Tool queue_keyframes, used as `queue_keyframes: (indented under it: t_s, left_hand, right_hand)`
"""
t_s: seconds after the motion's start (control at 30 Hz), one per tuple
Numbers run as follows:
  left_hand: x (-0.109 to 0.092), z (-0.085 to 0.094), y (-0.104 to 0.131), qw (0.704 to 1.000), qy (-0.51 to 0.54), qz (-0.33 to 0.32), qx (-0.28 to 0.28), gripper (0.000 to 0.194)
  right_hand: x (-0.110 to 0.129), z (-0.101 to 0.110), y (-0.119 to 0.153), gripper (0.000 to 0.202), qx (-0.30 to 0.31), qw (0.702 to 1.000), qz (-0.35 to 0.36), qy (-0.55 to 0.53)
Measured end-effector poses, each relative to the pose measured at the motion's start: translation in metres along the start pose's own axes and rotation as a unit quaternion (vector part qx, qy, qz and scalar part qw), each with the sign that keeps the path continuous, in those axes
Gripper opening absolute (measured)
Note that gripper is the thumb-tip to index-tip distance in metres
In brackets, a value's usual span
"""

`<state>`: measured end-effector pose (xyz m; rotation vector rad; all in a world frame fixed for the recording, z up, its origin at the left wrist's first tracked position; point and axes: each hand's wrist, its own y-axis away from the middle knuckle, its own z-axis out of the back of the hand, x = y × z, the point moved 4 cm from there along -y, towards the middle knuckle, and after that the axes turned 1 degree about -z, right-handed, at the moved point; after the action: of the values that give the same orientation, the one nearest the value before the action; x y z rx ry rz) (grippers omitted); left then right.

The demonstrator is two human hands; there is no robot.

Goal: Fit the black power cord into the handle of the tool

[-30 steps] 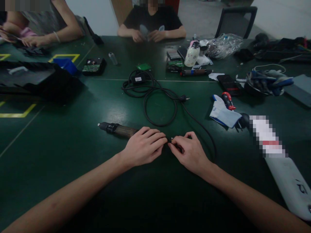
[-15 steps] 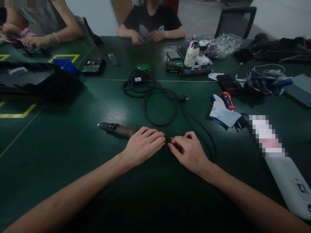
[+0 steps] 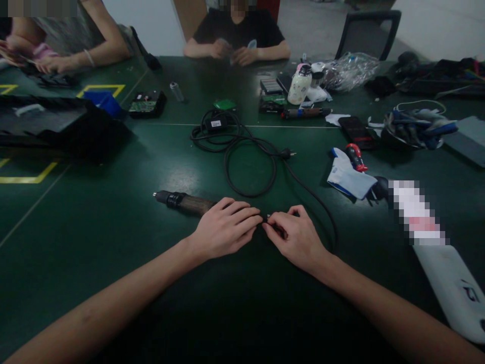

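Note:
An electric screwdriver [image 3: 193, 203] with a brown-black body lies on the green table, its tip pointing left. My left hand [image 3: 227, 226] is wrapped over the rear part of it. Just right of that, my right hand [image 3: 295, 235] pinches the black cable end at the tool's back; the fingers hide most of the connector. The black cable [image 3: 333, 227] runs from behind my right hand up to a loose coil, where a plug [image 3: 287, 153] and a black box with a white label [image 3: 215, 123] lie.
Right of the coil are a white-blue glove [image 3: 350, 177], a red-black screwdriver [image 3: 356, 156] and a long white object [image 3: 450, 283]. A second electric screwdriver [image 3: 306, 113] and bottles lie farther back. Two people sit across the table. Black trays [image 3: 49, 124] stand at left.
My left fingers have shifted slightly right, closer to my right fingertips. Across the table, a person's hand has lifted a little.

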<state>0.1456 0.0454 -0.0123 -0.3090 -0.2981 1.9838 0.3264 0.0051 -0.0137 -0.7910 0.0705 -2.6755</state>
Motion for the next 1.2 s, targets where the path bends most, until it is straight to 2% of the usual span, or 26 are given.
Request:
queue_keyframes:
  t_s: [0.17,0.33,0.47,0.63,0.8,0.97,1.1,1.2]
  left_hand:
    - [0.0013,-0.0004,0.0009,1.0,-0.009,0.011,-0.005,0.018]
    - [0.0003,0.0002,0.0017,1.0,0.004,-0.008,-0.001,0.027]
    - [0.0011,0.0012,0.0011,1.0,-0.005,0.004,-0.008,0.018]
    - [0.0001,0.0004,0.0016,1.0,0.0,-0.008,0.006,0.029]
    - [0.002,-0.0001,0.0021,1.0,-0.006,0.006,-0.001,0.018]
    - [0.0009,-0.0007,0.0019,1.0,0.003,-0.011,0.002,0.027]
    - [0.0015,-0.0002,0.0016,1.0,-0.007,0.003,-0.006,0.018]
    - [0.0012,0.0,0.0008,1.0,-0.001,0.011,-0.005,0.02]
  right_hand:
    - [0.0016,0.0009,0.0,0.017,0.001,1.0,0.0,-0.001]
    - [0.0019,0.0009,0.0,0.016,-0.001,1.0,0.001,-0.001]
    - [0.0011,0.0003,0.0002,0.017,0.001,1.0,0.001,0.004]
    - [0.0006,0.0003,0.0003,0.017,0.003,1.0,0.003,0.003]
    - [0.0009,0.001,-0.0001,0.016,0.003,1.0,0.001,-0.001]
    - [0.0011,0.0007,0.0001,0.016,0.0,1.0,0.001,-0.001]
    - [0.0017,0.0005,0.0002,0.015,-0.001,1.0,0.002,-0.001]
    - [0.0016,0.0009,0.0001,0.015,-0.003,1.0,0.0,-0.001]
